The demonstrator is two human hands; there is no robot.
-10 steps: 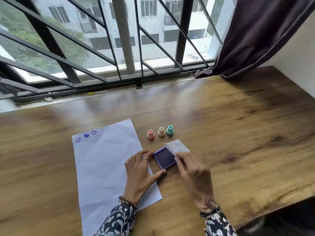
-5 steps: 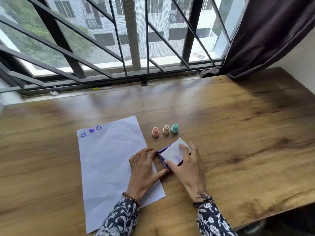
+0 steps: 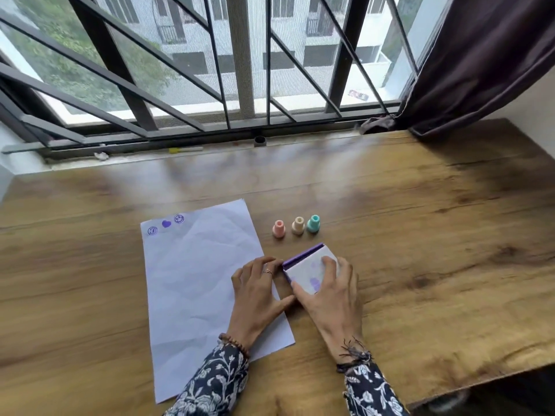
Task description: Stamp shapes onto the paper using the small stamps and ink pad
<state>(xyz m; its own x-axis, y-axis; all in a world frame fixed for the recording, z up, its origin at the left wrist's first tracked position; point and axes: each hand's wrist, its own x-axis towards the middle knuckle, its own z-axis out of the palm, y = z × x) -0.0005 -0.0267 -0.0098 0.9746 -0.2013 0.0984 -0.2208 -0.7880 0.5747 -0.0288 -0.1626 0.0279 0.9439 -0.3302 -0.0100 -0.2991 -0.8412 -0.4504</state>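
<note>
A white sheet of paper (image 3: 195, 283) lies on the wooden table (image 3: 435, 250) with three purple prints near its top left corner. To its right sits the purple ink pad (image 3: 306, 267), its pale lid lowered over it. My right hand (image 3: 330, 295) presses flat on the lid. My left hand (image 3: 258, 292) rests on the paper's right edge, fingertips and thumb against the pad's left side. Beyond the pad stand three small stamps in a row: pink stamp (image 3: 278, 229), cream stamp (image 3: 298, 226), teal stamp (image 3: 313, 224).
A barred window (image 3: 240, 70) runs along the table's far edge. A dark curtain (image 3: 480, 61) hangs at the far right, its hem on the table corner. The table's front edge drops off at the lower right.
The ink pad was open with its lid held up by my right hand. The lid has come down over the pad, and my right hand now lies flat on it.
</note>
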